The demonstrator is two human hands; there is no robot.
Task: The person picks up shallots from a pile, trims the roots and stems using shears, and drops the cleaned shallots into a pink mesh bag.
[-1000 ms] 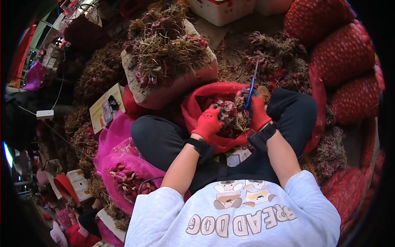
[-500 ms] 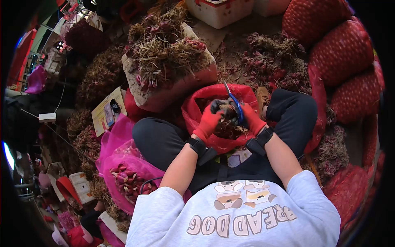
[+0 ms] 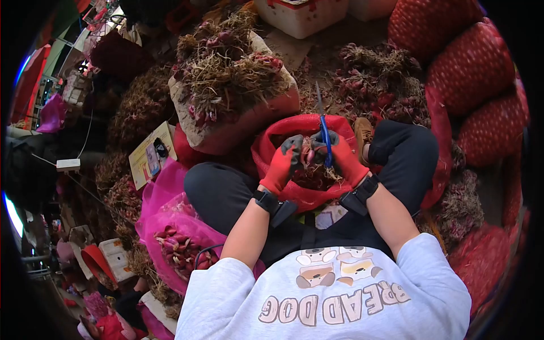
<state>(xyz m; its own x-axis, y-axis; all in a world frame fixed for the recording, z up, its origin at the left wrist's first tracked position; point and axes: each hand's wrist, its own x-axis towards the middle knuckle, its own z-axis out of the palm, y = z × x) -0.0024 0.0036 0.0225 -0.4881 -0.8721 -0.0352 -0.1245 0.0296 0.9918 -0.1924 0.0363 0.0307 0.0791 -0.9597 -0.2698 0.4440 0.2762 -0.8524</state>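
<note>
Both hands wear red gloves with dark fingers, over the open red mesh bag (image 3: pixel 263 150) between the legs. My left hand (image 3: pixel 288 160) is closed, its fingers pinched on a small reddish shallot (image 3: pixel 307 152) with dry roots or stalks. Blue-handled scissors (image 3: pixel 325 139) are in my right hand (image 3: pixel 341 154), their blades pointing up and away from me. The fingers of the two hands are close together, with the shallot between them. Dry trimmings (image 3: pixel 311 178) lie in the bag below.
Bunched shallots are heaped on a pale block (image 3: pixel 215 133) ahead. A pink mesh bag (image 3: pixel 150 226) of shallots stands at the left, near a board (image 3: pixel 139 164) with a phone. Full red sacks (image 3: pixel 470 68) are stacked at the right. Another pile (image 3: pixel 379 79) lies beyond the shoe.
The hands have moved slightly apart, and the reddish shallot now shows between them. The scissors have turned more upright, with their blades further forward.
</note>
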